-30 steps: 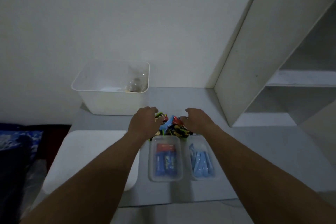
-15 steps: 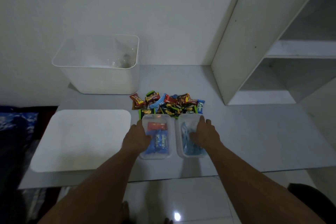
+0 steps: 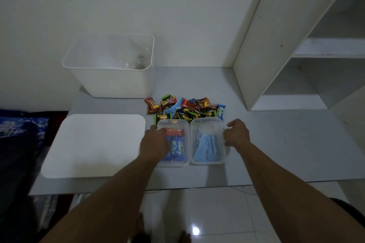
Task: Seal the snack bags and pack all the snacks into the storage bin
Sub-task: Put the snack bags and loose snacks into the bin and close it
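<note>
Fingers (image 3: pixel 153 128) of left hand (image 3: pixel 155 145) curl over the left tub (image 3: pixel 178 162) outer rim; right hand (image 3: pixel 237 134) pinches the right tub (image 3: pixel 209 161) outer wall. Both tubs sit mid-table near the front edge, loose snacks (image 3: pixel 185 108) behind, storage bin (image 3: pixel 110 83) at the back-left corner. Step: tubs gripped, nothing packed yet. Next: lift level, carry to the bin.

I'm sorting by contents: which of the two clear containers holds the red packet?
The left clear container, under the left hand: a red packet lies above its blue Kalpa bars. The right clear container shows only pale blue packets.
</note>
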Demonstrator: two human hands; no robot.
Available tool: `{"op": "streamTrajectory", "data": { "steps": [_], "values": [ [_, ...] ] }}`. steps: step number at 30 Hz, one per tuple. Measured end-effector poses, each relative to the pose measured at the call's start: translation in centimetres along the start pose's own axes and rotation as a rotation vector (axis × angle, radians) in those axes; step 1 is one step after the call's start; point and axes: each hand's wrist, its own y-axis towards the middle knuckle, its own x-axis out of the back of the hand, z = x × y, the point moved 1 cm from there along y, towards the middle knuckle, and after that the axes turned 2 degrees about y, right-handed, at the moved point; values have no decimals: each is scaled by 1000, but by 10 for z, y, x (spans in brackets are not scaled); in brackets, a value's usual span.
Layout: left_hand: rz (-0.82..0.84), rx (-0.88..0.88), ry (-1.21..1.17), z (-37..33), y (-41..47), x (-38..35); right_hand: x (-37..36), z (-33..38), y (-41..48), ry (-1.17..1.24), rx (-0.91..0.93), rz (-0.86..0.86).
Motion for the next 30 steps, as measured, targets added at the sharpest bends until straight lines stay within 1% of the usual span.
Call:
{"op": "streamTrajectory", "data": {
  "steps": [2,5,7,9,12,17,21,23,27,29,30],
  "values": [
    [-27,-25,59,-4,0,3,7,8,2,59,-7,10],
    [-33,-59,117,-13,0,3,8,15,3,-80,30,32],
    [-11,-88,127,-21,-1,1,-1,15,-2,-177,23,80],
    [9,-119,124,-28,-2,-4,-12,11,-9,-237,23,123],
    [-30,-195,173,-38,-3,-12,-23,-5,-9,-294,23,163],
    [-68,-307,336,-56,-10,-25,-24,-25,-5,-181,0,124],
    [-104,-356,440,-74,-15,-29,-14,-40,2,-98,-43,98],
    [-89,-361,467,-85,-17,-29,-8,-43,2,-63,-52,62],
    [-48,-315,396,-104,-20,-25,3,-45,4,35,-71,30],
    [-60,-270,294,-111,-18,-23,9,-46,10,92,-71,21],
    [-75,-235,202,-115,-17,-21,14,-44,12,112,-73,23]
  ]
}}
